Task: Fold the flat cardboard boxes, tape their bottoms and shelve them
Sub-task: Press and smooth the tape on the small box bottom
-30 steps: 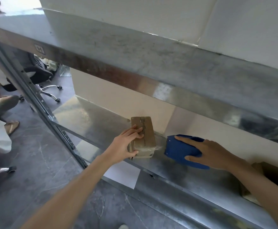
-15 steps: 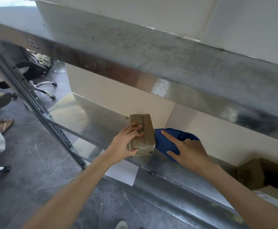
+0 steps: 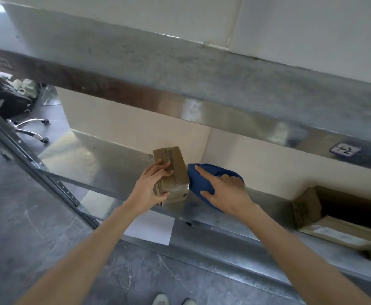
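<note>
- Shoes [image 3: 173, 300]: two toes at 6 o'clock, on the dark floor [image 3: 48, 227]. The person stands close in front of the rack.
- Sheet of paper [image 3: 151, 230]: white, below the shelf's front edge, at 6 o'clock from the box.
- Left hand [image 3: 151, 188]: its grip wraps the box, with fingers over the top and thumb on the near end. This probably steadies the box while it is set in place.
- Right hand [image 3: 226, 192]: its grip is on the blue tool, forefinger stretched along it, other fingers curled over the top.
- Cardboard box [image 3: 176, 172]: small and folded up, with clear tape shining across its near end. It stands on the shelf near the front edge. Taping looks done, so this is the shelving step.
- Blue tool [image 3: 202, 183]: touches the box at 3 o'clock. It is likely the tape dispenser, kept at hand for the next box, though its form is too hidden to be sure.
- Shelf [image 3: 105, 159]: bare metal, carrying the box and the tool.
- Open carton [image 3: 307, 205]: at 3 o'clock on the same shelf, well apart, flaps up, contents unclear.
- Upper shelf [image 3: 202, 84]: at 12 o'clock, with a small label [image 3: 345, 149] on its front edge.
- Office chair [image 3: 30, 128]: at 9 o'clock, beyond the rack.
</note>
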`<state>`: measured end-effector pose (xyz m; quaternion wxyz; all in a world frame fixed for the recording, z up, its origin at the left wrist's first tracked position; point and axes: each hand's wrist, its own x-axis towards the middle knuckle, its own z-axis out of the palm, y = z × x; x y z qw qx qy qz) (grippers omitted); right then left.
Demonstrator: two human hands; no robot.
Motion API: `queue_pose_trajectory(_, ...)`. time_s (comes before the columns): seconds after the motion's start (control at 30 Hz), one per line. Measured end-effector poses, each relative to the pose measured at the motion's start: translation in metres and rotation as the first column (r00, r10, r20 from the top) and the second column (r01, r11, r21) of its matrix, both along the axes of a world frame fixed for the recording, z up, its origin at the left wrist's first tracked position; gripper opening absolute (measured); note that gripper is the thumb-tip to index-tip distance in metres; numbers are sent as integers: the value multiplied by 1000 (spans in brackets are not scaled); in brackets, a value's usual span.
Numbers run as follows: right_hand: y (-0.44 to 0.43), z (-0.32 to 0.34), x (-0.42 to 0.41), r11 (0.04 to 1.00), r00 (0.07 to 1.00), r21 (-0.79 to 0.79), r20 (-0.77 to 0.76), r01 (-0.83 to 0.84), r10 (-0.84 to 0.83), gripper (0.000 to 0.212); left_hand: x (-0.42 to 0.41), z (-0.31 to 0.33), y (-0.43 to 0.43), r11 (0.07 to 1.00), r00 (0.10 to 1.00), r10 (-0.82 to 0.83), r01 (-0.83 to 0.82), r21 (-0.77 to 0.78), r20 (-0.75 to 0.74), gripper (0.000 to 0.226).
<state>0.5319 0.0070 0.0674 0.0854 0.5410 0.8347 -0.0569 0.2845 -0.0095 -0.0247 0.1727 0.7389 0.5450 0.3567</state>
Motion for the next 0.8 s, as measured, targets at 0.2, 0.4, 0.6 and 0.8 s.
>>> queue_pose_trajectory(0.2, 6, 1, -7, 1000, 1000, 19, -3, -11, 11, 67, -1, 0, 3, 1000, 1000, -25, 25, 0, -17, 60)
queue_pose_trajectory(0.4, 19, -25, -5, 999, 991, 9, -125, 50, -49, 68, -5, 4, 6, 995, 997, -76, 78, -63, 25, 56)
queue_pose_trajectory(0.6, 12, -69, 56, 964, 915, -172, -318, 203, -249, 68, -2, -2, 5, 992, 993, -80, 89, -89, 92, 58)
queue_pose_trajectory(0.8, 13, -87, 78, 952, 877, -156, -373, 263, -303, 73, -2, -3, 7, 991, 990, -83, 94, -94, 112, 58)
